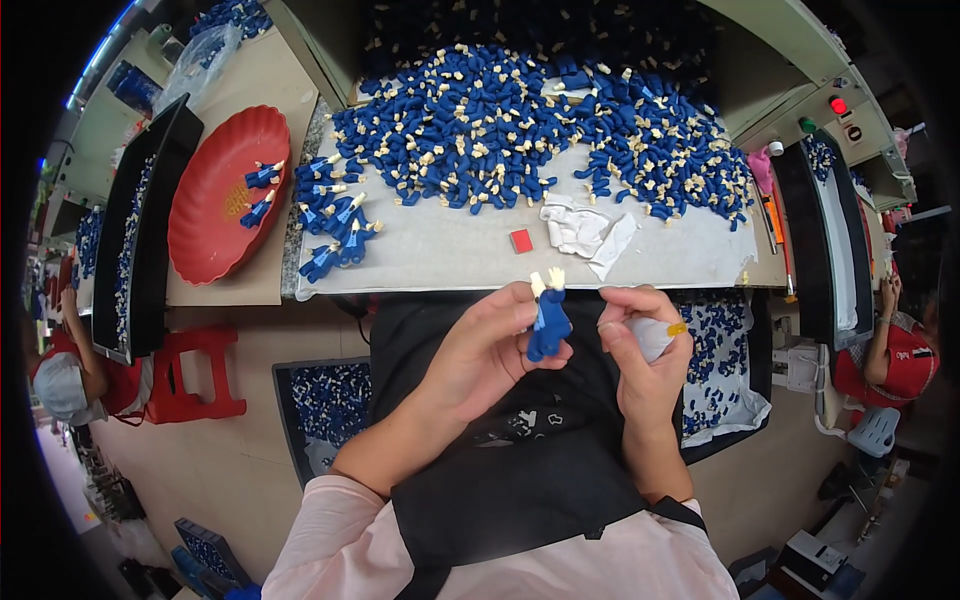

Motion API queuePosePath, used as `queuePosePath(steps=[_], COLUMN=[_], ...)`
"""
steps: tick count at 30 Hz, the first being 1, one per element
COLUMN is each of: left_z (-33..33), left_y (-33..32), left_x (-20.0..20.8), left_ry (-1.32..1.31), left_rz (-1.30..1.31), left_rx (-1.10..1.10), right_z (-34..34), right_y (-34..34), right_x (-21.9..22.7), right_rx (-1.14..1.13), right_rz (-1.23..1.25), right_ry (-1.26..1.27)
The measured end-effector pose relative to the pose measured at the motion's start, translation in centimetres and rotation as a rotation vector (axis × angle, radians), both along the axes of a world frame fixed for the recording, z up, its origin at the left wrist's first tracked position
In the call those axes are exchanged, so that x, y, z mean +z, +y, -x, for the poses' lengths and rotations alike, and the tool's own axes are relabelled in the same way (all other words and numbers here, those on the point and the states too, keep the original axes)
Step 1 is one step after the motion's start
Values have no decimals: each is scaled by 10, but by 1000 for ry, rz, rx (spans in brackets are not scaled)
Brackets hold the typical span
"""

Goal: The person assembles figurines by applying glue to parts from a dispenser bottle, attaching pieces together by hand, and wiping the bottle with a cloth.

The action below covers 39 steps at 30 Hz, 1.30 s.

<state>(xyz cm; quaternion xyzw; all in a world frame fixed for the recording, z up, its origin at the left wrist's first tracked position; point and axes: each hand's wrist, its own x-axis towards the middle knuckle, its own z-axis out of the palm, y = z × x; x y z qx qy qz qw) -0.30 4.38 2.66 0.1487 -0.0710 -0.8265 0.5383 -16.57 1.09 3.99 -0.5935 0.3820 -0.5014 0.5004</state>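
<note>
My left hand pinches a small blue doll figure upright between thumb and fingers, its cream hand part sticking up at the top. Close by on the right, my right hand is closed around a small white squeeze bottle with a yellow tip that points right. The right thumb and forefinger tips come near each other; I cannot tell whether anything tiny is between them. Both hands are just in front of the table edge. Beyond them lies a large heap of blue arm parts with cream hands.
Several blue figures stand or lie at the table's left, beside a red scalloped plate holding a few more. A crumpled white cloth and a small red block lie ahead. Black trays flank the table. Other people sit at both sides.
</note>
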Motion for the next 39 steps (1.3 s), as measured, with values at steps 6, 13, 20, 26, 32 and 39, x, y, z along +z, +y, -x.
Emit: queuePosePath(steps=[6,13,20,26,32,39], left_z=[15,18,19,20,-67,-107], left_y=[21,19,18,12,-11,-11], left_x=[12,18,14,12,19,3], left_ry=[-1004,-1361,-1444,-1434,-1471,-1926], left_rz=[519,729,739,656,174,171], left_rx=[535,579,712,692,894,534], right_z=[-5,-4,-10,-14,17,80], right_y=[18,20,18,14,-8,-37], right_x=[27,26,22,5,-8,-31], right_rx=[34,-13,19,-31,-50,-199], right_rz=[151,116,126,27,42,-139], right_ry=[102,131,98,92,-65,-73])
